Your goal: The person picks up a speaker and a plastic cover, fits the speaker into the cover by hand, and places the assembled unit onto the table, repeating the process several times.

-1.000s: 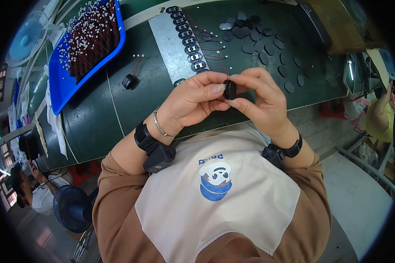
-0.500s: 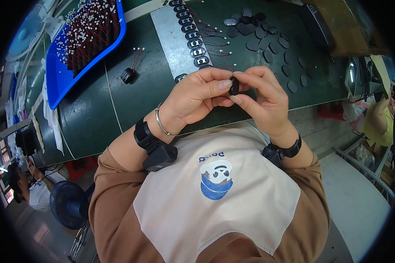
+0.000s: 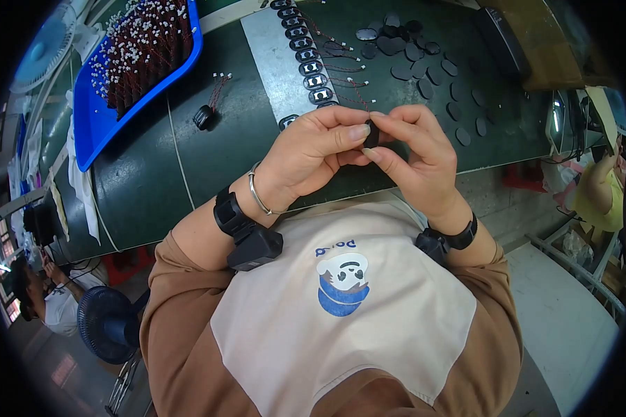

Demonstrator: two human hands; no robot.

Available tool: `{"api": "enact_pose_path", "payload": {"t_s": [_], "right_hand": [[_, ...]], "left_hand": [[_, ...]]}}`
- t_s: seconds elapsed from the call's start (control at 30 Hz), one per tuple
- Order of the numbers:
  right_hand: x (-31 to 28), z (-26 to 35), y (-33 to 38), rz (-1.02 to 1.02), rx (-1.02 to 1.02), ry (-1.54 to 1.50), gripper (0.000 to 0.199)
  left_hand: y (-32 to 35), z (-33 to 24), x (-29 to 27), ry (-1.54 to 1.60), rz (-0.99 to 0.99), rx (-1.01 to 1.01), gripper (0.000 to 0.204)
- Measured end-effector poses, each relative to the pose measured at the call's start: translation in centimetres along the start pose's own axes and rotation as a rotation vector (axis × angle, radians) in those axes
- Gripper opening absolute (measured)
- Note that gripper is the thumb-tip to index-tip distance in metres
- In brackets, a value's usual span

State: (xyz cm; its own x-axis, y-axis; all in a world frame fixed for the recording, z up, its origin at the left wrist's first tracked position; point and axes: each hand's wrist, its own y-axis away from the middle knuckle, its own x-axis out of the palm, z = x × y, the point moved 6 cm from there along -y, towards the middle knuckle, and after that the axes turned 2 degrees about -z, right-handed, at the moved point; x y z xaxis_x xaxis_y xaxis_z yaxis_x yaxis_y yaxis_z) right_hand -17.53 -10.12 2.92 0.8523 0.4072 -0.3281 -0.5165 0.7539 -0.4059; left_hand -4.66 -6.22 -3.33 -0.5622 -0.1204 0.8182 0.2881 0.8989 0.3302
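Both of your hands were closed on one small black part (image 3: 371,133), held up in the air just on your side of the grey metal strip (image 3: 275,52) that ran across the dark green surface (image 3: 153,174). Your left hand (image 3: 313,149) had its thumb and forefinger pinched tight against the part's left side, the other fingers curled under it. Your right hand (image 3: 414,156) met it from the other side, its fingertips pressed on the part's right edge, so the grip of each hand was nearly shut with only that piece between them.

On the strip sat a row of black framed housings (image 3: 305,52), thin red wires (image 3: 341,69) trailing off them to the right. Beyond the strip to the right lay scattered dark oval discs (image 3: 424,69). Left of the strip lay another small black part with wire leads (image 3: 204,115), and farther left a blue tray (image 3: 94,128) packed with dark red, white-tipped pieces.

You seemed to be in the fitting step, pressing or seating two small pieces together between your fingertips; how far they had closed was hidden by your fingers. The next move would have called for firm, even pressure from both thumbs, keeping the part square so nothing slipped or bent.
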Motion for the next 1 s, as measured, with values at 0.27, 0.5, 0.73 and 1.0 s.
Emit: {"api": "enact_pose_path", "payload": {"t_s": [0.27, 0.5, 0.73, 1.0], "right_hand": [[0.1, 1.1, -0.3, -0.041, -0.141, 0.173, 0.039], [0.4, 0.8, 0.3, -0.116, -0.254, 0.355, 0.039], [-0.5, 0.0, 0.1, -0.083, -0.024, -0.059, 0.028], [-0.4, 0.2, -0.1, -0.046, -0.161, 0.045, 0.018]], "left_hand": [[0.6, -0.7, 0.4, -0.138, -0.021, 0.142, 0.025], [1.4, -1.5, 1.5, -0.611, -0.150, 0.394, 0.024], [2.1, -2.0, 1.8, -0.606, -0.072, 0.472, 0.023], [2.5, -2.2, 1.9, -0.836, -0.091, 0.615, 0.019]]}}
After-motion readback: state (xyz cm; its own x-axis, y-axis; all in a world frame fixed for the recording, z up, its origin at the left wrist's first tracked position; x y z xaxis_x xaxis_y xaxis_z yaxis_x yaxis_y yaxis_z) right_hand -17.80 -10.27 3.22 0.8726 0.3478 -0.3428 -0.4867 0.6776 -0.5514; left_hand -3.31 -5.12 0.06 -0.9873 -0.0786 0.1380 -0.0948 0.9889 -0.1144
